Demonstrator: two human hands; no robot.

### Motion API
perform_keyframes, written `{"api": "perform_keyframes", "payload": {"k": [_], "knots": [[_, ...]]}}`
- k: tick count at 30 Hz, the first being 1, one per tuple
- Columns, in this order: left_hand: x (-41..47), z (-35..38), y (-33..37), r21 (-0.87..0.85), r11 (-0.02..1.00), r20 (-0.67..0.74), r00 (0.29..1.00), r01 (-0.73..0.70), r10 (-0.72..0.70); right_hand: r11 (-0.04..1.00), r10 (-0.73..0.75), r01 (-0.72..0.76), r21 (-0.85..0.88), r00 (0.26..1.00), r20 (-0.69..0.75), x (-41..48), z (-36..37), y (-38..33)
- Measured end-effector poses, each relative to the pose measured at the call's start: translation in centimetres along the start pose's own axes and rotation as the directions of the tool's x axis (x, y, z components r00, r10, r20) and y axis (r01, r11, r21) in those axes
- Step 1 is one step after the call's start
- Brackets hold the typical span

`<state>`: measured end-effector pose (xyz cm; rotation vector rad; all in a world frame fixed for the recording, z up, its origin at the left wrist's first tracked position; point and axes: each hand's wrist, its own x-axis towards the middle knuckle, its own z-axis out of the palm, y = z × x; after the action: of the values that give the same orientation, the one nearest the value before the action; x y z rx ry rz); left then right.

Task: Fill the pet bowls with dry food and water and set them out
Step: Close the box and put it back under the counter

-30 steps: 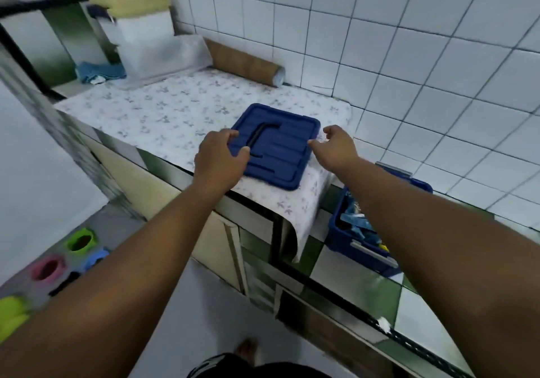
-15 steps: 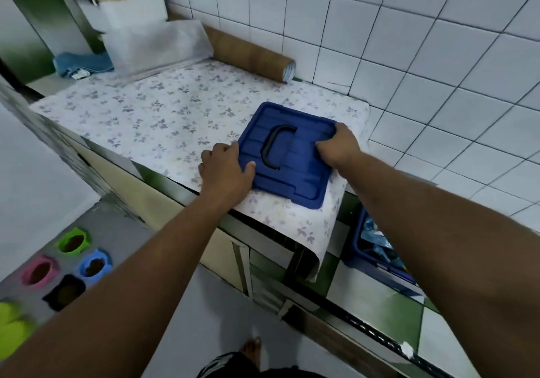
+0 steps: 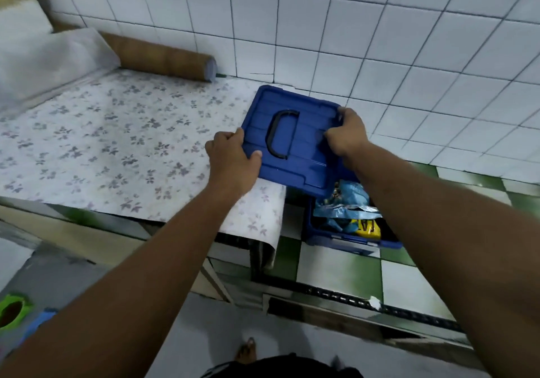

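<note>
Between the hands: blue lid (image 3: 295, 140), top side up, black handle (image 3: 280, 133) folded flat on it, roughly midway between both hands.
Left hand (image 3: 233, 158): clamped on the lid's near-left edge, thumb on top, fingers wrapped at the rim.
Right hand (image 3: 346, 135): clamped on the lid's far-right corner, fingers curled onto the top, knuckles up.
Lid position: the part by the left hand is over the floral liner (image 3: 117, 143), and the near-right corner overhangs the open bin. Resting or lifted: cannot tell.
Blue bin (image 3: 350, 241): directly under the right wrist and forearm, open, far end covered by the lid corner. It sits on a green-and-white checkered surface (image 3: 336, 263).
Bin contents: crumpled blue-and-silver bags (image 3: 342, 205), with a yellow packet (image 3: 368, 227) nearer the front rim. Print unreadable.
Counter (image 3: 73, 211): the liner spreads out to the left of the left hand, and its end droops over the edge below the left wrist.
Beyond left hand: brown cardboard tube (image 3: 163, 60) lying along the tiled wall (image 3: 380, 41), with a white cloth (image 3: 49, 59) at its far-left end.
Beyond right hand: same wall, close behind the lid's far edge.
Below left forearm: green bowl (image 3: 11, 312) on the grey floor, dark inside, cut by the frame edge. A blue piece (image 3: 41, 319) sits just beside it, mostly hidden by the forearm.
Between forearms, low: bare foot (image 3: 247, 350) on the floor.
</note>
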<state>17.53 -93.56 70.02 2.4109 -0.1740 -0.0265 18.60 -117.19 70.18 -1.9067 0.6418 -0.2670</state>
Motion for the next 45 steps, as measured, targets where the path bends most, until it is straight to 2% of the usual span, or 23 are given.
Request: {"api": "perform_keyframes", "payload": {"k": [3, 8, 13, 20, 27, 34, 37, 40, 43, 45], "knots": [[-0.6, 2.9, 3.7, 0.010, 0.999, 0.061, 0.997, -0.049, 0.049, 0.999, 0.048, -0.047, 0.019, 0.997, -0.059, 0.6, -4.5, 2.4], [-3.3, 8.4, 7.3, 0.086, 0.993, 0.168, 0.984, -0.077, 0.061, 0.995, 0.103, -0.103, -0.002, 0.993, -0.051, 1.1, -10.3, 6.8], [-6.6, 13.3, 6.7, 0.085, 0.996, 0.244, 0.969, 0.013, -0.034, 0.992, 0.089, -0.085, -0.090, 0.995, 0.042, 0.7, -12.1, 10.1], [-9.0, 16.2, 5.9, 0.169, 0.983, 0.202, 0.974, 0.070, -0.104, 0.992, 0.071, -0.056, -0.113, 0.989, 0.131, -0.2, -11.5, 14.2], [-9.8, 16.6, 4.9, 0.139, 0.988, 0.189, 0.977, 0.069, -0.095, 0.984, 0.020, 0.018, -0.175, 0.977, 0.211, -0.5, -11.6, 15.6], [-9.3, 16.5, 4.7, 0.142, 0.987, 0.219, 0.970, 0.074, -0.104, 0.962, -0.017, 0.078, -0.260, 0.973, 0.229, 0.0, -11.5, 16.5], [-9.3, 16.3, 4.4, 0.071, 0.993, 0.240, 0.964, 0.097, -0.111, 0.955, -0.039, 0.081, -0.284, 0.988, 0.151, 0.5, -11.7, 16.5], [-8.7, 16.4, 4.8, 0.131, 0.990, 0.208, 0.976, 0.044, -0.071, 0.867, -0.120, 0.159, -0.472, 0.987, 0.112, 1.7, -12.0, 15.6], [-7.7, 16.8, 5.5, 0.164, 0.985, 0.229, 0.970, 0.049, -0.086, 0.761, -0.189, 0.293, -0.579, 0.953, 0.235, 3.2, -11.4, 14.2], [-7.3, 16.9, 5.7, 0.145, 0.986, 0.258, 0.959, 0.079, -0.115, 0.730, -0.195, 0.338, -0.594, 0.936, 0.293, 4.5, -10.6, 13.4]]}}
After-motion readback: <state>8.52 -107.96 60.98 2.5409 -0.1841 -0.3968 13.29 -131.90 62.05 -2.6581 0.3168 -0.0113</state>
